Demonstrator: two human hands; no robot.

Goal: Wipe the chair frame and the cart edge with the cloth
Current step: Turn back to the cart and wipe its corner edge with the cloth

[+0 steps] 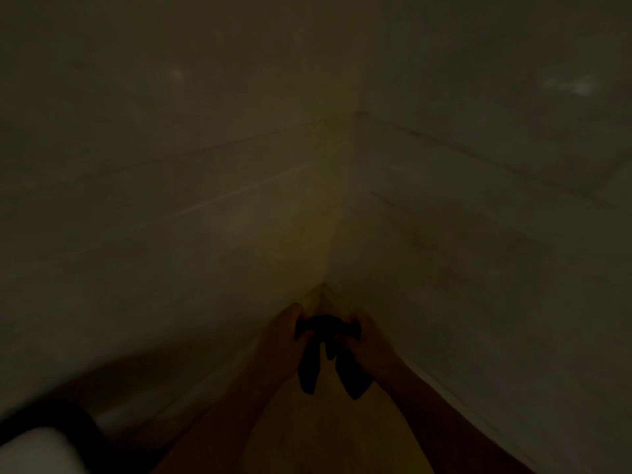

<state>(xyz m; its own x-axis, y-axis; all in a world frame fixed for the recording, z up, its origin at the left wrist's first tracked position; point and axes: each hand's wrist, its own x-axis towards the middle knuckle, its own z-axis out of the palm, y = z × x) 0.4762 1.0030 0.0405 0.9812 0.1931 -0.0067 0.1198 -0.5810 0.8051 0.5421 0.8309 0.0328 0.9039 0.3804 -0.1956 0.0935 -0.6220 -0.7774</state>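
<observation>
Dim wall corner [321, 234] ahead; left hand [284, 331] and right hand [367, 343] grip the cloth [325, 350] between them, probably readying it before wiping

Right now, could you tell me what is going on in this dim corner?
A person holds a dark cloth bunched between both hands, the left hand and right hand each gripping one side, with its ends hanging down. They face the corner where two pale walls meet. A dark-edged pale object sits at the lower left, too dim to identify. No wiping is under way; the cloth touches nothing but the hands.
</observation>
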